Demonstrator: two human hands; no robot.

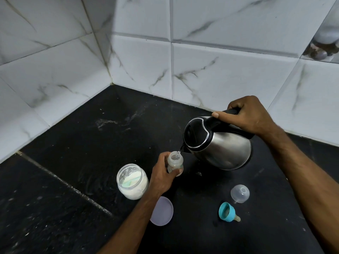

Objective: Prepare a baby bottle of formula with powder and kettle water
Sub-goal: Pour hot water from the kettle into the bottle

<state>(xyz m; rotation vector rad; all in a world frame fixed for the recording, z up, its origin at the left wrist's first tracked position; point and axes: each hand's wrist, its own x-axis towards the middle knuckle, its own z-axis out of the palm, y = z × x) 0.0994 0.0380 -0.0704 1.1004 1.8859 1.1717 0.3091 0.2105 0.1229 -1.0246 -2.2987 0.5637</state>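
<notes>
Bottle (pixel 175 162) — one, left grip (pixel 161 177) clamped; right grip (pixel 245 114) clamped on one kettle (pixel 220 145), seemingly pouring.

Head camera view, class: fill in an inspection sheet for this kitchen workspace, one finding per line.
Surface: black stone counter, pale smears and specks.
Job's things: steel kettle tilted, spout at the mouth of the open baby bottle; open powder jar with a scoop inside.
Clutter: lilac lid, clear cap, teal teat ring, all lying loose.
Hands: left hand holds bottle; right hand grips kettle handle.
Cables: nothing seen.
Surroundings: white marbled wall tiles, corner.
</notes>
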